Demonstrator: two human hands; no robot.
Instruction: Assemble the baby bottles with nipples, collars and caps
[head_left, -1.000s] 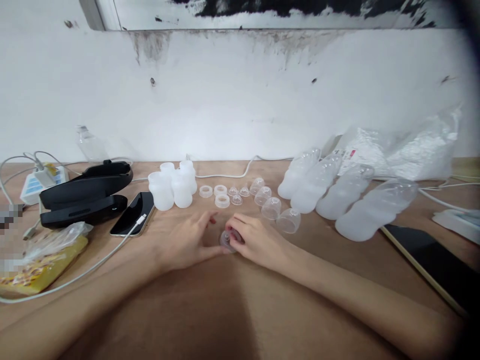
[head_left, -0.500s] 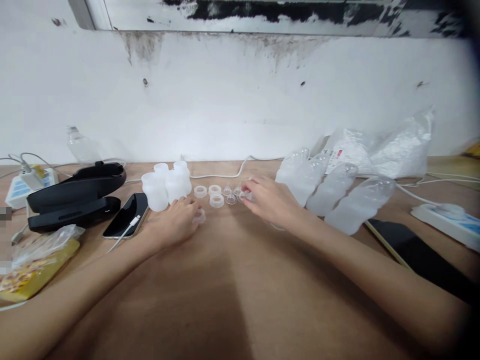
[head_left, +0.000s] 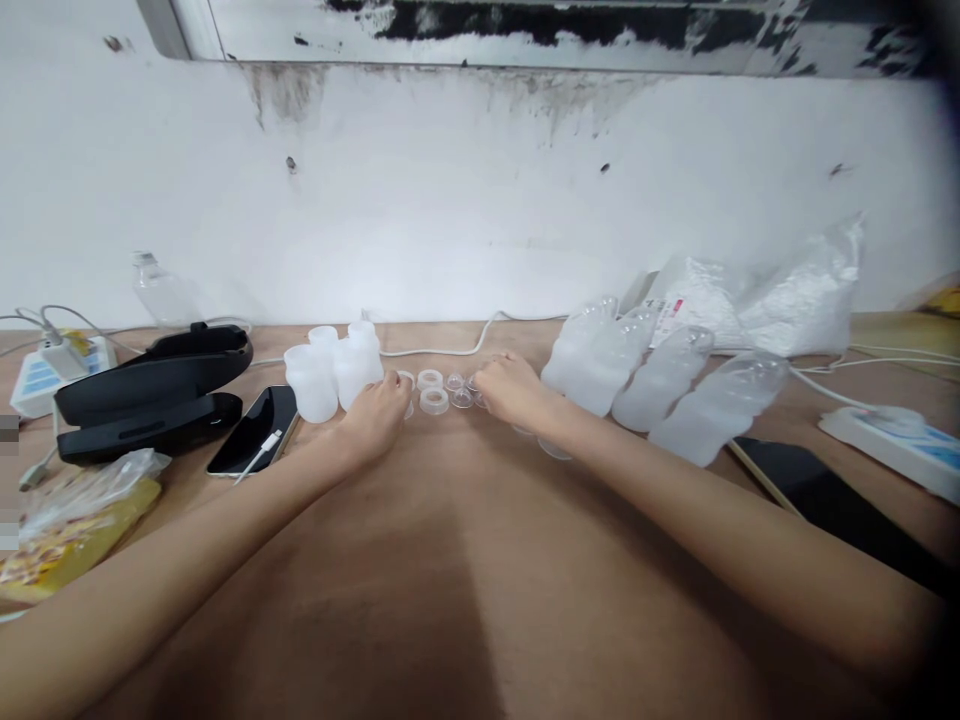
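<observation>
My left hand [head_left: 376,415] has its fingers pinched together at the left end of the small ring group, on a translucent screw ring [head_left: 409,409] that shows only partly beside the fingertips. Other pale rings, one of them a front ring [head_left: 433,402], lie just to the right. My right hand [head_left: 511,392] is closed at the clear bottle nipples [head_left: 461,398], its fingertips down on the rightmost one, which they mostly hide. White bottle bodies [head_left: 311,385] stand in a cluster behind my left hand. Clear round pieces [head_left: 555,449] lie partly hidden beneath my right wrist.
Frosted, wavy clear-ended pieces [head_left: 720,405] lie in a row at right, before a plastic bag [head_left: 799,295]. A tablet-like dark device [head_left: 832,510] and a power strip [head_left: 892,440] are farther right. At left are a phone [head_left: 259,425], black headset [head_left: 154,385] and snack bag [head_left: 82,530].
My left hand has moved away from me and slightly right, bringing the ring up to the other rings. My right hand has shifted slightly left, its fingers now covering the rightmost nipple.
</observation>
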